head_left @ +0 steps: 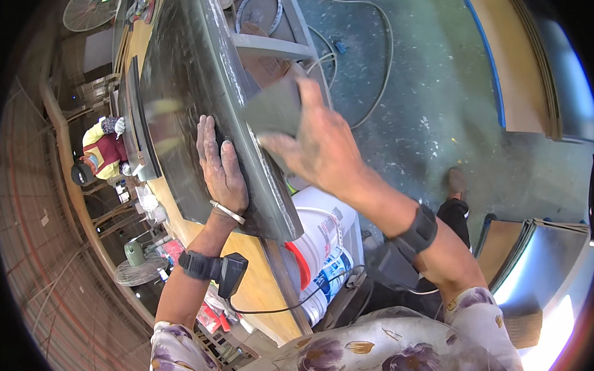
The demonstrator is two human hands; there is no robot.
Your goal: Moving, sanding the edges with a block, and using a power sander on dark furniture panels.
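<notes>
A long dark panel (176, 96) lies on a wooden workbench (260, 289). My left hand (220, 170) rests flat on the panel near its front edge, fingers together, holding nothing. My right hand (318, 144) grips a grey sanding pad (273, 109) and presses it against the panel's pale, dusty edge (259, 158). Both wrists wear black straps, the left one with a small black device and a cable.
A white bucket (324, 245) with a red band stands below the bench edge. Cables run over the grey concrete floor (418, 91). Stacked boards (536, 259) sit at the right. Another person (102, 154) in yellow and red works at the far left. A fan (137, 265) stands nearby.
</notes>
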